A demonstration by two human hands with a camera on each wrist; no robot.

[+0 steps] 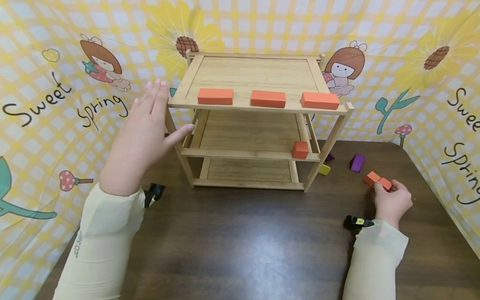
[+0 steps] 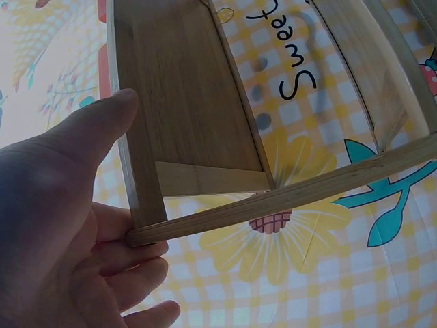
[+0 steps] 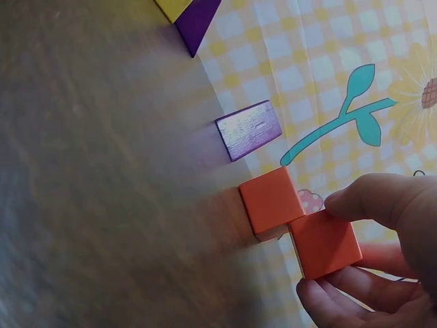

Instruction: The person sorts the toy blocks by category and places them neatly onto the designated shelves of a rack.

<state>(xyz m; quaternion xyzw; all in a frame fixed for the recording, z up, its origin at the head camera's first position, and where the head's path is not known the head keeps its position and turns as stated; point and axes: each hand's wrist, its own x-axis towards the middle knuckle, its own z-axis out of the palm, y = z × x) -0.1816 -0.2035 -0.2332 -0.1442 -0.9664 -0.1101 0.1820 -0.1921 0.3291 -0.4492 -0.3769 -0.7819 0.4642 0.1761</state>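
Observation:
At the far right, my right hand [image 1: 393, 202] pinches an orange cube [image 3: 326, 244] between thumb and fingers. A second orange cube [image 3: 271, 199] sits against it, corner to edge. My left hand [image 1: 140, 131] touches the upper left front corner of a three-tier wooden rack [image 1: 258, 154], fingers straight and thumb spread. In the left wrist view the thumb lies by the edge of a board [image 2: 198, 89], the fingers at the corner post. Three orange blocks, left [image 1: 215, 96], middle [image 1: 268, 99] and right [image 1: 320, 101], line the top shelf's front. One orange cube [image 1: 300, 150] stands on the middle shelf's right.
On the dark wooden table [image 1: 240, 241], a purple block [image 1: 357, 163] lies behind the orange cubes. A yellow block [image 1: 324, 169] and a purple piece [image 1: 330, 157], partly hidden, lie by the rack's right leg. A checked cloth [image 1: 243, 21] hangs behind and at both sides.

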